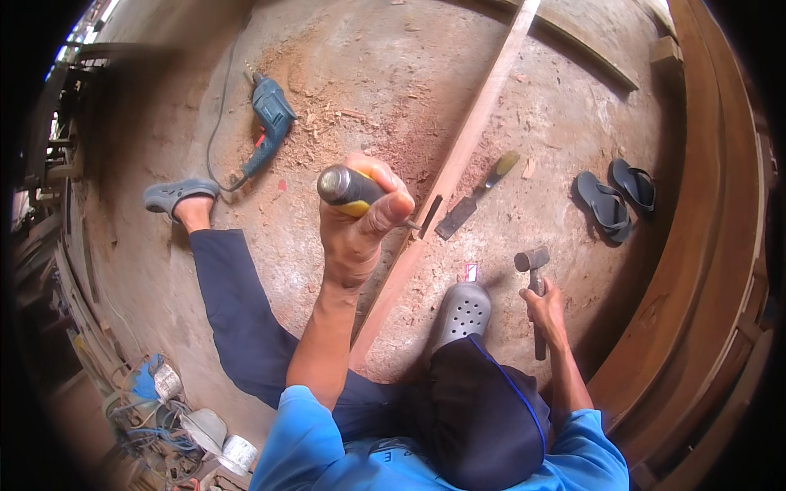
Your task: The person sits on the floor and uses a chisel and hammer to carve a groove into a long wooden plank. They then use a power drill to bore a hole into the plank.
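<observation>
In the head view, the left hand (pixel 358 233) is near the centre, its fingers clamped around the handle of a chisel (pixel 352 193). They wrap the grip below its metal cap, probably so that the capped end is left bare. The shaft slants toward 4 o'clock, to the dark slot (pixel 431 214) in a wooden bar (pixel 468 155); whether its tip touches the wood cannot be told.

The bar lies on the floor (pixel 368 49), running from 1 o'clock to 7 o'clock, its near end passing out of sight at the dark trousers (pixel 246 315). The legs spread to 9 and 5 o'clock, presumably to make room for it between them.

At 4 o'clock, the right hand (pixel 546 311) has its fingers closed on the handle of a hammer (pixel 533 262). The head points toward 12 o'clock and is well apart from the chisel, the grip lower down seemingly giving room to swing.

A broad blade (pixel 458 218) lies just beside the bar at 2 o'clock, apparently for easy reach. The drill (pixel 271 114) rests among shavings toward 11 o'clock, clear of both hands.
</observation>
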`<state>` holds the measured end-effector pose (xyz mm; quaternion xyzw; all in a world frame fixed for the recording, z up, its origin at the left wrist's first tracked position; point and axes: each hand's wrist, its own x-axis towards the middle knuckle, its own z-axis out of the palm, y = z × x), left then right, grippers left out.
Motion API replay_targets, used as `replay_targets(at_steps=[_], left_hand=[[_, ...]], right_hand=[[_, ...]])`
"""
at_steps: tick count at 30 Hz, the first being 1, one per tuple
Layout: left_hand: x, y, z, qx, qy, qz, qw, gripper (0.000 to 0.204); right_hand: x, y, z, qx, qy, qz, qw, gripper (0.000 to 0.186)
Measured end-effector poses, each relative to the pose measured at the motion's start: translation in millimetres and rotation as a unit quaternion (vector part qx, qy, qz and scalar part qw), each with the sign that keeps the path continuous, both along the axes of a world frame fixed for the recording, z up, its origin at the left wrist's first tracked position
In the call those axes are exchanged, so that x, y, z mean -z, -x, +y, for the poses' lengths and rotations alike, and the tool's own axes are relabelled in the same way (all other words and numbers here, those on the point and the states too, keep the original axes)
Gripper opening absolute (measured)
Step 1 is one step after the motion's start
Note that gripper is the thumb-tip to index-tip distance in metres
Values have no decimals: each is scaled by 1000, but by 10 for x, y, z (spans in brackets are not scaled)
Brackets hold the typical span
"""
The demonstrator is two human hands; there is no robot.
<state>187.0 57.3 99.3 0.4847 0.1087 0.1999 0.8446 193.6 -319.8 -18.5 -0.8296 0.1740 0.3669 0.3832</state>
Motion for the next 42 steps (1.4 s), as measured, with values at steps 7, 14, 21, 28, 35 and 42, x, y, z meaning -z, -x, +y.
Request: replay_targets(at_steps=[7, 14, 21, 28, 35, 42], left_hand=[[129, 112, -82, 60, -62, 22, 996, 36], [119, 120, -116, 118, -114, 25, 986, 36], [208, 122, -171, 134, -147, 35, 979, 30], [262, 67, -247, 194, -185, 42, 962, 28], [248, 64, -278, 192, -214, 103, 952, 24], [277, 87, -244, 164, -262, 26, 951, 30]], right_hand=[[-708, -307, 550, -43, -99, -52, 993, 20], [-1294, -623, 936, -99, -157, -126, 975, 26], [-1813, -618, 1108, -156, -212, -231, 936, 33], [-2248, -579, 1281, -226, -251, -324, 884, 32], [-2454, -597, 1198, -184, -311, -335, 870, 30], [-3313, -915, 1307, -175, -581, -462, 647, 13]])
